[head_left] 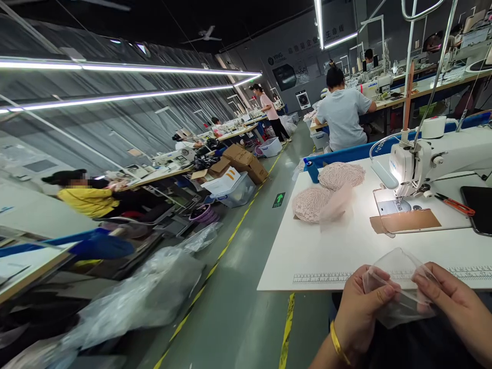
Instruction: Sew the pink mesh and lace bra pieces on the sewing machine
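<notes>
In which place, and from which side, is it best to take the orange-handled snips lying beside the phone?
Probably grip the orange handles from the near side, with the right hand once it lets go of the sheer fabric. The snips lie flat, handles toward the phone, dark tips toward the sewing machine.

Ahead of the left hand (363,302), the counter (284,256) offers a low, open lane between the printed ruler (322,278) and the lace cups (312,204). A blue bottle (312,171) stands behind them. Ahead of the right hand (457,297), the sewing machine (453,151) blocks the way; thread snips (457,205) and a smartphone (479,207) crowd the right side.
</notes>
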The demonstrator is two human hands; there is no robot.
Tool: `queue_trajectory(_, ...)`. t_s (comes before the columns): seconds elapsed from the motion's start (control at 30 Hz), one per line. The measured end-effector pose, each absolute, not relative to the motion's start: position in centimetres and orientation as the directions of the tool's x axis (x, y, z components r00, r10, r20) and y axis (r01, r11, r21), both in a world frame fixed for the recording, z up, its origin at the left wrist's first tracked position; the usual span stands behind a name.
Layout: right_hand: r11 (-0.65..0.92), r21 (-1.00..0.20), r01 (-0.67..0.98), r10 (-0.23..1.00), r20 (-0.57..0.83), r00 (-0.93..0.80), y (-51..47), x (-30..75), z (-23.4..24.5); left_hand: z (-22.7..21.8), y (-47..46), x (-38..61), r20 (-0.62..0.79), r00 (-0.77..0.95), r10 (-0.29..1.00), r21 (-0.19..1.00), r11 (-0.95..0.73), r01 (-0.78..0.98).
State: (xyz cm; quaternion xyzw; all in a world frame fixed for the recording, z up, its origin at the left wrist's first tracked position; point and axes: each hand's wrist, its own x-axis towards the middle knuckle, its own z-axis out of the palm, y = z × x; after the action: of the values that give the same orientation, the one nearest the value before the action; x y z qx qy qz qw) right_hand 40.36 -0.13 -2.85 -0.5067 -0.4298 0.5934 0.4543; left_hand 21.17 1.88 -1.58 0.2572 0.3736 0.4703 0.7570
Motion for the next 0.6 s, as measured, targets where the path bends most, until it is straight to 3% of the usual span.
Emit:
queue_trajectory(0.1, -0.065, -0.987, 0.148, 0.996, -0.055, 0.074, 0.1, 41.4, -3.3, -1.6, 1.8, 21.0, -0.319, 0.265, 0.910, 0.749, 0.413, -0.517)
queue_trajectory(0.17, 0.048, -0.932, 0.360, 0.977, 0.119, 0.177, 0.1, 42.0, -3.3, -1.6, 1.8, 20.9, -0.307, 0.258, 0.916, 0.760, 0.399, -0.513)
queue_trajectory(0.23, 0.201, -0.847, 0.493, 0.942, 0.305, 0.141, -0.1, 42.2, -3.1, -1.5, 1.8, 20.9, -0.290, 0.258, 0.922, 0.772, 0.385, -0.506)
queue_trajectory(0.3, 0.382, -0.765, 0.518, 0.896, 0.445, -0.004, -0.2, 42.0, -2.8, -1.5, 1.8, 21.0, -0.273, 0.261, 0.926, 0.783, 0.372, -0.498)
queue_trajectory(0.37, 0.485, -0.722, 0.493, 0.862, 0.490, -0.129, -0.2, 41.5, -2.5, -1.4, 1.8, 21.0, -0.258, 0.266, 0.929, 0.792, 0.361, -0.493)
queue_trajectory(0.6, 0.530, -0.728, 0.435, 0.846, 0.488, -0.214, 0.1, 40.2, -2.3, -1.7, 1.7, 21.1, -0.208, 0.246, 0.947, 0.829, 0.304, -0.470)
